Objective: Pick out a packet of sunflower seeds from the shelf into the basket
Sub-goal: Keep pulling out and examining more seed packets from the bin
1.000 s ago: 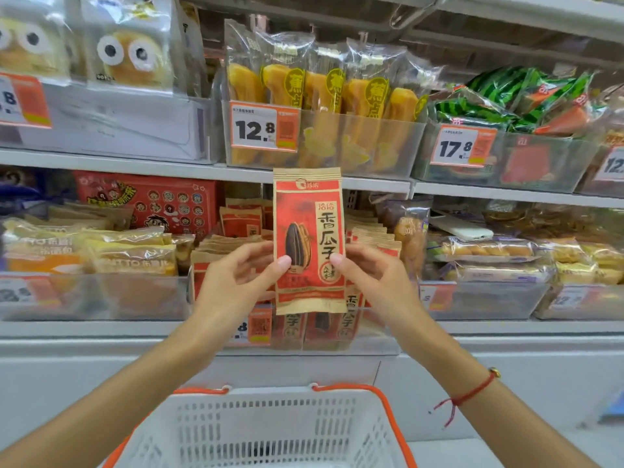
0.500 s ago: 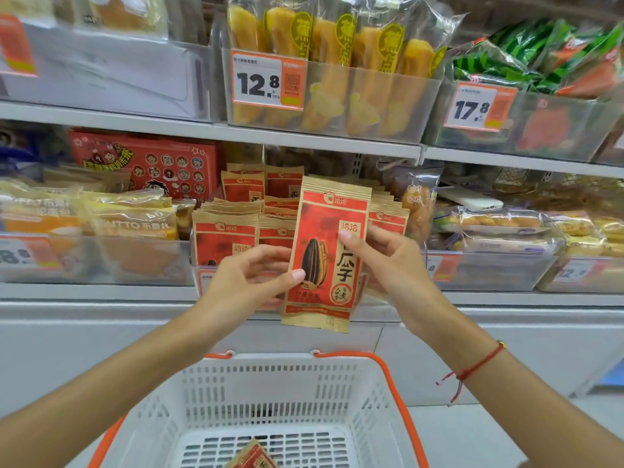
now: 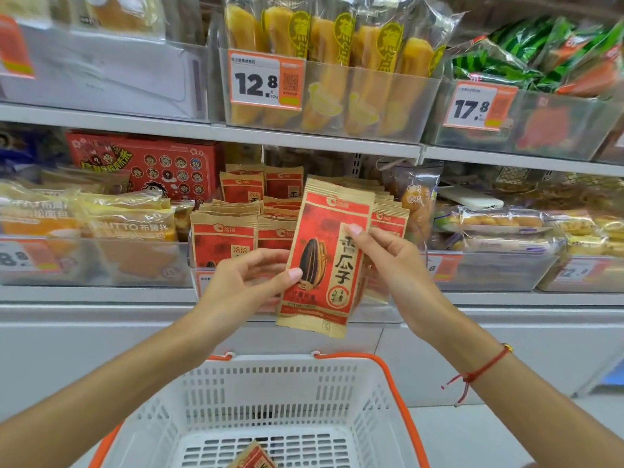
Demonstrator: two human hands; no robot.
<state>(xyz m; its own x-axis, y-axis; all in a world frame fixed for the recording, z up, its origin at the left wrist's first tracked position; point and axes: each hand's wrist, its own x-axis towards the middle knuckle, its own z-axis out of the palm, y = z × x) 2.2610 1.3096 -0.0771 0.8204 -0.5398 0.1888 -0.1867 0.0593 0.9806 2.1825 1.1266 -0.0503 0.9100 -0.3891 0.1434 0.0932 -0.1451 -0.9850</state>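
Seed packet held by both hands in front of the shelf, above the basket.

The packet tilts slightly, its top leaning toward 1 o'clock, with its lower edge above the basket's far rim. The left hand reaches in from 8 o'clock, thumb pressed on the packet's left edge and fingers curled behind it. The right hand comes from 4 o'clock, a fingertip on the front near the top, gripping the right edge; a red string circles its wrist. Another packet lies on the basket floor at 6 o'clock.
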